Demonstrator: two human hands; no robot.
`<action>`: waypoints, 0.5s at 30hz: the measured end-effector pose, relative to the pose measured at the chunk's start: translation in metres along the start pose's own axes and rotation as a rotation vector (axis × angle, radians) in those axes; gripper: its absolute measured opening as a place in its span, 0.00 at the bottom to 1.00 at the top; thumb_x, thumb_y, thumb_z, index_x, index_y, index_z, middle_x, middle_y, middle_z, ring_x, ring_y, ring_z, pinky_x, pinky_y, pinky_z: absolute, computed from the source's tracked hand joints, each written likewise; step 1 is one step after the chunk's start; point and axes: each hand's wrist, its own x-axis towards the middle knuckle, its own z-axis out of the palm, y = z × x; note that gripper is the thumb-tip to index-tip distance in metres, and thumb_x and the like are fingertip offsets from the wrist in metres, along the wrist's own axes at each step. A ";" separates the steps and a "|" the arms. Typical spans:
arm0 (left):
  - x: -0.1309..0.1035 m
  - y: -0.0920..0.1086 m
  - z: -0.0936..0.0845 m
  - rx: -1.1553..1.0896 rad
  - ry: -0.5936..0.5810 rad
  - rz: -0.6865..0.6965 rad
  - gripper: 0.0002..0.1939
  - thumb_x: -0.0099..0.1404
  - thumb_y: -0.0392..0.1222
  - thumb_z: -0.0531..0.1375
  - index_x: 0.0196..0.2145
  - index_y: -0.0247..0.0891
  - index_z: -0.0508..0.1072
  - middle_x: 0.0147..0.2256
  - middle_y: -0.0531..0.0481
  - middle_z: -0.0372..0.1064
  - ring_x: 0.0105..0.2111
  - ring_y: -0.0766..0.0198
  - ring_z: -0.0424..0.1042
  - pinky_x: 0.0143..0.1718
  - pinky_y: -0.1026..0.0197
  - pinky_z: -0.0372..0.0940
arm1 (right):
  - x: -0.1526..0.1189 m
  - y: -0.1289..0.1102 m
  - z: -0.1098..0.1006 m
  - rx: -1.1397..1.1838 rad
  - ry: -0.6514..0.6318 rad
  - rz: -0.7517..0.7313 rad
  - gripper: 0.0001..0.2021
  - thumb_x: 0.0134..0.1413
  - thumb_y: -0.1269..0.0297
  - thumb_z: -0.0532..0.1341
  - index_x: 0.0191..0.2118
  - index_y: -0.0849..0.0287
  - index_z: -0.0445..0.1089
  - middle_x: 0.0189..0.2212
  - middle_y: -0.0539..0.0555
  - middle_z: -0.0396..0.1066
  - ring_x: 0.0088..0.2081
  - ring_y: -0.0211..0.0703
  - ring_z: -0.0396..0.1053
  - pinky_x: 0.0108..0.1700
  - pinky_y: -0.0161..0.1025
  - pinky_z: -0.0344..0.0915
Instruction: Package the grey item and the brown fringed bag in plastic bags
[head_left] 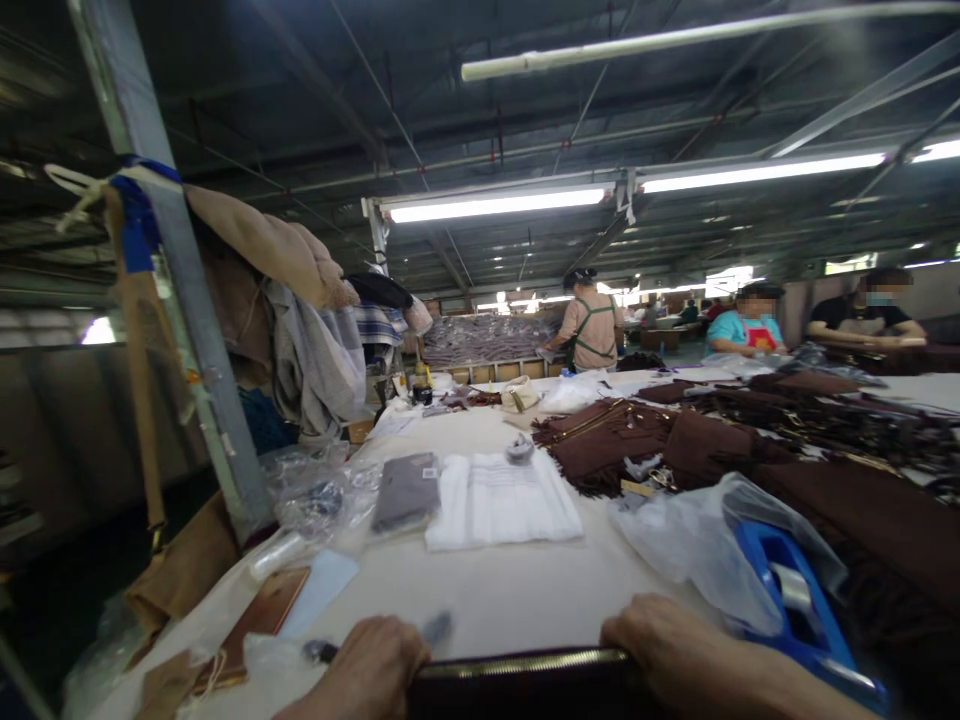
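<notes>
At the near edge of the table, a dark piece with a gold-toothed zipper (525,662) is stretched between my hands. My left hand (379,650) is closed on its left end, and my right hand (656,635) grips the right end. Most of the piece lies below the picture, so its full shape is hidden. Beyond it lie a folded white cloth (502,500) and a grey folded item in a clear bag (407,492). To the right of my right hand stands a blue tape dispenser (795,590), partly under clear plastic (682,540).
Brown fringed cloth pieces with zippers (615,435) are heaped along the right side. A phone-like copper object (262,610) lies at left beside a light blue sheet (324,590). A metal post (202,300) rises at left with hanging fabrics. Three people (592,325) work farther back.
</notes>
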 end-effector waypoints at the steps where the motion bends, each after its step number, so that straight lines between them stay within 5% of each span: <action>1: 0.001 0.000 -0.010 0.024 0.019 -0.014 0.10 0.49 0.30 0.53 0.23 0.38 0.74 0.24 0.45 0.74 0.28 0.55 0.73 0.28 0.62 0.60 | 0.003 0.002 -0.005 -0.017 0.022 -0.010 0.14 0.45 0.75 0.52 0.31 0.58 0.74 0.28 0.57 0.75 0.32 0.45 0.72 0.30 0.34 0.57; 6: 0.011 -0.008 -0.064 0.289 0.224 -0.043 0.17 0.55 0.23 0.46 0.31 0.34 0.73 0.28 0.44 0.73 0.32 0.56 0.73 0.35 0.57 0.62 | 0.015 0.010 -0.040 -0.226 0.231 0.021 0.18 0.47 0.78 0.50 0.39 0.57 0.72 0.33 0.58 0.75 0.36 0.49 0.73 0.34 0.39 0.61; 9: 0.014 -0.010 -0.060 0.450 0.380 -0.018 0.18 0.58 0.23 0.47 0.39 0.32 0.71 0.33 0.41 0.74 0.32 0.56 0.73 0.34 0.56 0.64 | 0.021 0.019 -0.032 -0.359 0.487 -0.058 0.25 0.44 0.82 0.49 0.47 0.57 0.69 0.41 0.58 0.74 0.39 0.47 0.72 0.37 0.39 0.65; 12: 0.013 -0.011 -0.002 0.657 0.632 0.059 0.21 0.57 0.24 0.48 0.46 0.29 0.69 0.42 0.35 0.72 0.36 0.54 0.73 0.35 0.57 0.66 | 0.026 0.031 0.028 -0.562 0.796 -0.179 0.27 0.43 0.84 0.48 0.49 0.61 0.67 0.44 0.60 0.72 0.43 0.46 0.71 0.40 0.40 0.68; 15: 0.006 -0.008 0.091 0.652 0.796 0.154 0.20 0.59 0.27 0.47 0.45 0.33 0.70 0.42 0.40 0.73 0.43 0.56 0.71 0.46 0.56 0.62 | 0.027 0.039 0.116 -0.691 0.924 -0.245 0.26 0.44 0.84 0.48 0.49 0.60 0.68 0.44 0.58 0.73 0.45 0.49 0.70 0.42 0.42 0.69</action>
